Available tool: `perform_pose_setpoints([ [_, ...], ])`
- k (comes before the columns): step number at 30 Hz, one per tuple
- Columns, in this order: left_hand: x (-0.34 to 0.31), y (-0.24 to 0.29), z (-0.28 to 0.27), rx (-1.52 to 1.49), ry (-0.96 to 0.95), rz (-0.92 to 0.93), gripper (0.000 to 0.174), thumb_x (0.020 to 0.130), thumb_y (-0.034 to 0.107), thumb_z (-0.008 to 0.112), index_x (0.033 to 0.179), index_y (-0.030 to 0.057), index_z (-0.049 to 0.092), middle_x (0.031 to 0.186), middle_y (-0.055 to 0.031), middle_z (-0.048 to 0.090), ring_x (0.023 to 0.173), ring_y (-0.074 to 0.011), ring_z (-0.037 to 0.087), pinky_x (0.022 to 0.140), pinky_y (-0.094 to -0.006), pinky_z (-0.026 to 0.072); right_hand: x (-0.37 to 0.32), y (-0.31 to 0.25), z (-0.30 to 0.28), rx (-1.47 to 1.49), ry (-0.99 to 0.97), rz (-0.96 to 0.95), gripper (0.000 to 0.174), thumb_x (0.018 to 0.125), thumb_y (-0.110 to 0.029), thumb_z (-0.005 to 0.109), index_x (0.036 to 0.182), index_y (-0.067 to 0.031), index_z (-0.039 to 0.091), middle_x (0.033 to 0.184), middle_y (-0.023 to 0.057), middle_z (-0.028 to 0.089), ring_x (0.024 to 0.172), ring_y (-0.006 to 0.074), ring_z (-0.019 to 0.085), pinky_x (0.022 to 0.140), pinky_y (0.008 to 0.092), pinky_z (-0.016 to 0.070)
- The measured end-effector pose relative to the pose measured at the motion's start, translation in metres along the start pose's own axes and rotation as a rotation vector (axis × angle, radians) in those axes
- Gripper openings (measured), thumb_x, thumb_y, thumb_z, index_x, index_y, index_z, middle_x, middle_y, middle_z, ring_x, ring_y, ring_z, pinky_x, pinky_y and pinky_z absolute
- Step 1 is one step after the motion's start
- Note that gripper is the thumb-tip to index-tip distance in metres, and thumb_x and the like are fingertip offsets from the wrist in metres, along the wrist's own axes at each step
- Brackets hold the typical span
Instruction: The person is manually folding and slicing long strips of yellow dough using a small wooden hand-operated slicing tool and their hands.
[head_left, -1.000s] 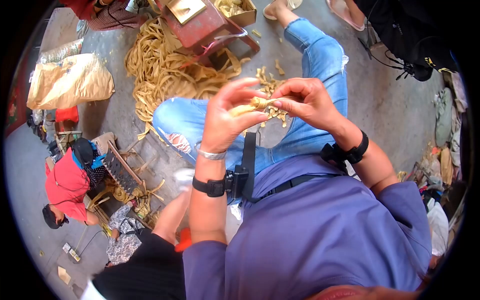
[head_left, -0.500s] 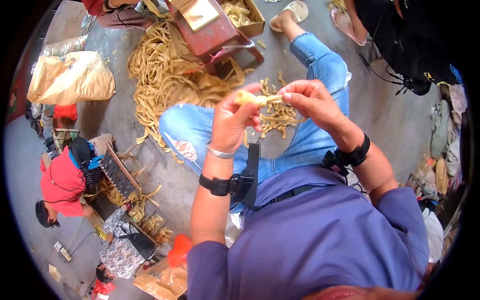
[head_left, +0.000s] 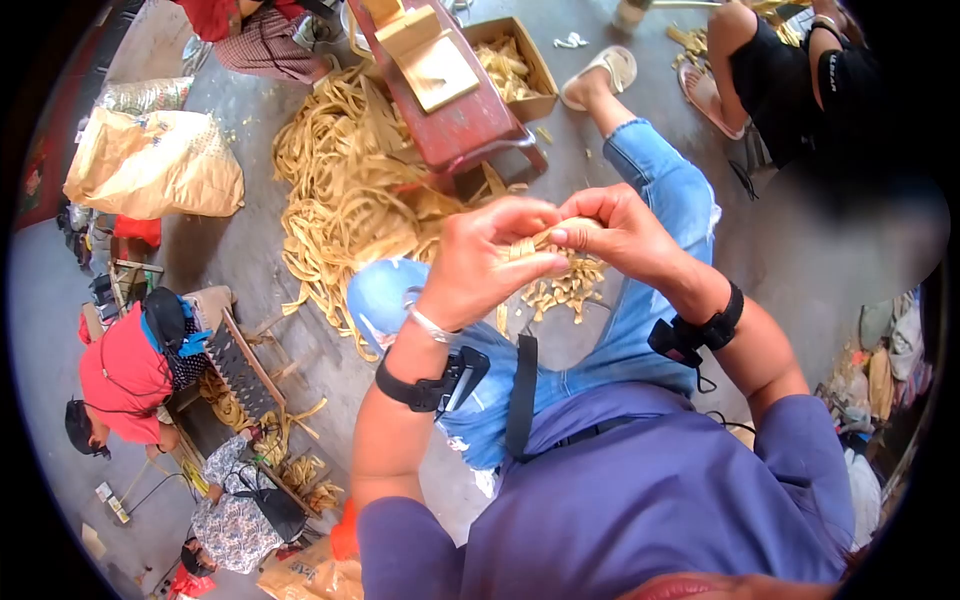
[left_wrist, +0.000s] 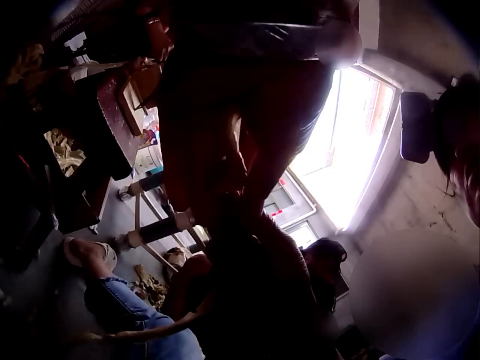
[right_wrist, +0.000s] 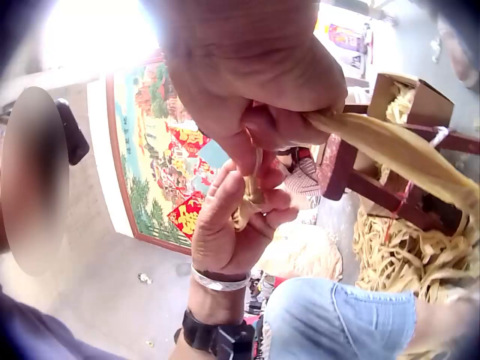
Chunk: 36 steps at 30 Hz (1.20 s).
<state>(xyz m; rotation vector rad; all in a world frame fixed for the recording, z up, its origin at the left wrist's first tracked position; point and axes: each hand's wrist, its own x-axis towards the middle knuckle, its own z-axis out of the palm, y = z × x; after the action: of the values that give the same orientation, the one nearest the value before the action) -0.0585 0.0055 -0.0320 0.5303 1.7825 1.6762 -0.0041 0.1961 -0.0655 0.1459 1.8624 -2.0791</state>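
Both hands work on a tan flat strip [right_wrist: 397, 150] in front of the lap. In the head view my left hand [head_left: 490, 250] has thumb and fingers curled round a bunched part of it. My right hand [head_left: 625, 235] pinches the strip right beside the left fingertips. Seen from the right wrist, a twisted length runs down from the right fingers [right_wrist: 251, 154] into the left hand, while a long loose tail goes off to the right. Fingers hide part of the bunched section. The left wrist view is very dark, with the hands in silhouette.
Small tan knotted pieces [head_left: 565, 290] lie on the floor between the legs. A large heap of strips [head_left: 335, 180] spreads beside a red bench [head_left: 450, 130] bearing a wooden block [head_left: 435, 65]. A cardboard box [head_left: 540, 85] and paper sack [head_left: 150, 170] stand nearby; other people sit around.
Half a second ago the hands were farther apart, with the strip stretched between them and a knotted lump showing at the left hand. They are now together, the left hand turned over the lump.
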Motion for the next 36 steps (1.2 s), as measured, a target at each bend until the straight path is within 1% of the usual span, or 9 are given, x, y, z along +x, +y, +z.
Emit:
perform_pose_setpoints([
  [3,0.015,-0.008,-0.021,-0.307,0.032,-0.142,0.024,0.074,-0.002,0.074,0.096,-0.0027,0.064,0.086,-0.0087,0.068,0.072,-0.0132,0.065,0.066,-0.025,0.0545,0.013,-0.038,-0.005,-0.485,0.089,-0.204,0.026,0.078,-0.015,0.075,0.1,-0.004,0.067,0.074,0.0002,0.061,0.071,0.0049,0.056,0.059,0.0193,0.0417],
  [4,0.019,-0.004,-0.023,-0.392,0.059,-0.125,0.02,0.074,-0.005,0.073,0.092,-0.0038,0.064,0.082,-0.0102,0.068,0.069,-0.0137,0.065,0.063,-0.0259,0.0552,0.025,-0.037,-0.008,-0.64,0.154,-0.607,0.033,0.073,-0.011,0.078,0.103,-0.0066,0.068,0.072,0.0031,0.059,0.068,0.0117,0.06,0.057,0.0233,0.0435],
  [7,0.029,0.001,-0.034,-0.364,0.084,-0.075,0.022,0.072,-0.007,0.073,0.092,-0.0039,0.065,0.08,-0.0098,0.068,0.066,-0.0137,0.065,0.061,-0.0256,0.0548,0.048,-0.041,-0.017,-0.646,0.015,-0.751,0.034,0.07,-0.012,0.079,0.101,-0.0067,0.069,0.075,0.006,0.061,0.063,0.018,0.058,0.054,0.0285,0.046],
  [12,0.042,0.005,-0.068,-0.311,0.041,-0.155,0.02,0.075,-0.003,0.074,0.093,-0.0035,0.067,0.085,-0.0087,0.068,0.073,-0.0103,0.065,0.062,-0.0216,0.0538,0.081,-0.057,-0.02,-0.747,-0.061,-0.717,0.025,0.071,-0.008,0.076,0.095,-0.0058,0.07,0.077,0.0079,0.06,0.065,0.0237,0.06,0.058,0.033,0.0489],
  [15,0.052,0.004,-0.081,-0.13,0.066,-0.006,0.021,0.075,-0.003,0.074,0.094,-0.0037,0.067,0.084,-0.0081,0.068,0.073,-0.01,0.065,0.063,-0.0212,0.0536,0.103,-0.063,-0.024,-0.734,-0.085,-0.724,0.02,0.073,-0.008,0.074,0.091,-0.0049,0.069,0.076,0.0081,0.059,0.067,0.0247,0.061,0.059,0.0335,0.0491],
  [17,0.062,0.006,-0.095,-0.141,0.107,-0.101,0.018,0.075,-0.001,0.074,0.091,-0.0034,0.067,0.081,-0.0085,0.068,0.066,-0.0097,0.064,0.059,-0.0211,0.0533,0.119,-0.063,-0.03,-0.794,-0.102,-0.841,0.017,0.074,-0.009,0.074,0.089,-0.0043,0.069,0.075,0.0081,0.059,0.067,0.0247,0.06,0.059,0.0332,0.0489],
  [21,0.086,-0.007,-0.117,-0.245,0.251,-0.151,0.012,0.079,0.001,0.071,0.088,-0.0032,0.064,0.076,-0.009,0.066,0.059,-0.0113,0.062,0.054,-0.0231,0.0543,0.156,-0.059,-0.041,-0.789,-0.064,-0.721,0.013,0.077,-0.011,0.071,0.085,-0.0026,0.068,0.071,0.0095,0.058,0.067,0.026,0.06,0.058,0.0335,0.0469],
  [33,0.144,-0.05,-0.158,-0.389,0.34,-0.098,0.011,0.086,0.006,0.064,0.093,-0.0024,0.062,0.08,-0.0099,0.066,0.063,-0.0121,0.063,0.057,-0.0246,0.0578,0.233,-0.044,-0.043,-0.698,0.177,-0.567,0.012,0.081,-0.009,0.068,0.088,0.0014,0.068,0.075,0.0103,0.063,0.064,0.0206,0.06,0.06,0.0309,0.047],
  [36,0.152,-0.058,-0.156,-0.315,0.359,-0.133,0.014,0.088,0.01,0.063,0.093,-0.0029,0.061,0.081,-0.0119,0.066,0.063,-0.0132,0.064,0.057,-0.025,0.0582,0.243,-0.025,-0.048,-0.938,0.207,-0.699,0.013,0.081,-0.008,0.068,0.088,0.0017,0.068,0.074,0.0101,0.064,0.063,0.0168,0.061,0.058,0.0291,0.0476],
])
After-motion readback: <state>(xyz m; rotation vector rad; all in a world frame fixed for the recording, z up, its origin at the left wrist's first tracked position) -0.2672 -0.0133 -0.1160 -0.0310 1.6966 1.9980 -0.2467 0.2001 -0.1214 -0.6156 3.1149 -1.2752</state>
